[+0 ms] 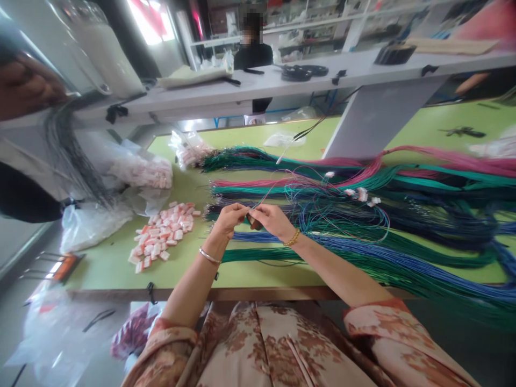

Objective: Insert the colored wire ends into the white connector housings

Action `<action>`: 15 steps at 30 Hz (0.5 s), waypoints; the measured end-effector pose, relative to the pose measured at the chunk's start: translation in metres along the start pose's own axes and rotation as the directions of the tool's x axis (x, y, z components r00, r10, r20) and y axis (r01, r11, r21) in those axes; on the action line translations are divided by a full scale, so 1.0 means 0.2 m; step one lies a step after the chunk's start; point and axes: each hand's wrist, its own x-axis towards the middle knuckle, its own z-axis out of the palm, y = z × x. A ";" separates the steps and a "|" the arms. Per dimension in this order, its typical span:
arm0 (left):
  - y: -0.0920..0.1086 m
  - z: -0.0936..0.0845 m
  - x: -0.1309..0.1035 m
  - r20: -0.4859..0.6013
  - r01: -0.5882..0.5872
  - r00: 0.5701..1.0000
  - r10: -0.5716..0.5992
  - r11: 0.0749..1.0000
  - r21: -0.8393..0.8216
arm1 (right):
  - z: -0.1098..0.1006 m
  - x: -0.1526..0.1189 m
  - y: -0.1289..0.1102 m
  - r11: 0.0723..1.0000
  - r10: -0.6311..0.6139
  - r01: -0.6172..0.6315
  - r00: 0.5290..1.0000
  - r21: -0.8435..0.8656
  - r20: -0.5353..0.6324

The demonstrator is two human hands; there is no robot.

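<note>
My left hand [230, 219], with a silver bangle at its wrist, is closed in a pinch over the middle of the green table [185, 274]. Touching its fingertips, my right hand [274, 220] pinches too, around thin wires; a gold bracelet circles that wrist. What sits between the left fingertips is too small to make out. A small brown item [253, 223] shows just below the fingers. Beneath and beyond lie long bundles of green, blue [342, 250], black and pink wires [250, 184]. Left of my hands is a loose pile of white and orange connectors [165, 234].
Plastic bags of connectors [147, 171] lie at the left and back. A raised white shelf [193, 99] crosses behind, holding black tape rolls or cables [302, 71]. Grey wires [72, 145] hang at the left, near another person's face. Another person [253, 56] is farther back.
</note>
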 end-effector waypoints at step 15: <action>0.02 -0.01 -0.05 0.166 -0.251 0.968 0.189 0.764 0.594 | 0.00 0.02 0.04 0.995 0.096 -0.096 0.995 -0.003 -0.008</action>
